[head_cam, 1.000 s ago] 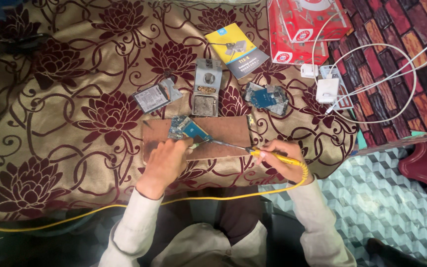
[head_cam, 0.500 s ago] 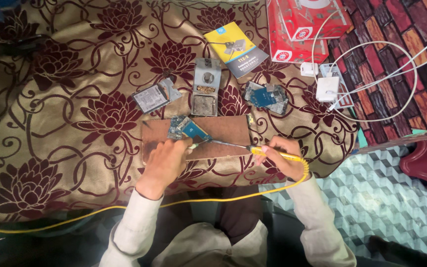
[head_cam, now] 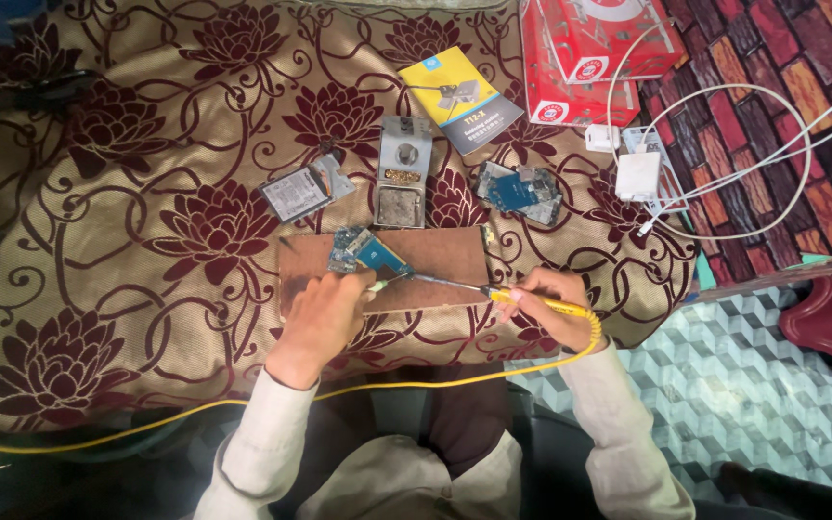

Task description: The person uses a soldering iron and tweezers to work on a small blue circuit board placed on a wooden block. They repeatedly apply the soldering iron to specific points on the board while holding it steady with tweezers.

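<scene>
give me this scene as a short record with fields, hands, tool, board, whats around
left hand: left hand rests on the wooden board, fingers beside the blue circuit board
right hand: right hand grips the yellow soldering iron, tip pointing at the circuit board
cord: yellow cord trails left across the lap
nearby: metal iron stand, second circuit board, booklet, red box, white charger
surface: floral cloth

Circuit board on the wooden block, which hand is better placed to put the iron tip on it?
Right. The right hand already holds the yellow soldering iron, tip beside the circuit board. The left hand rests on the wooden block, steadying.
</scene>
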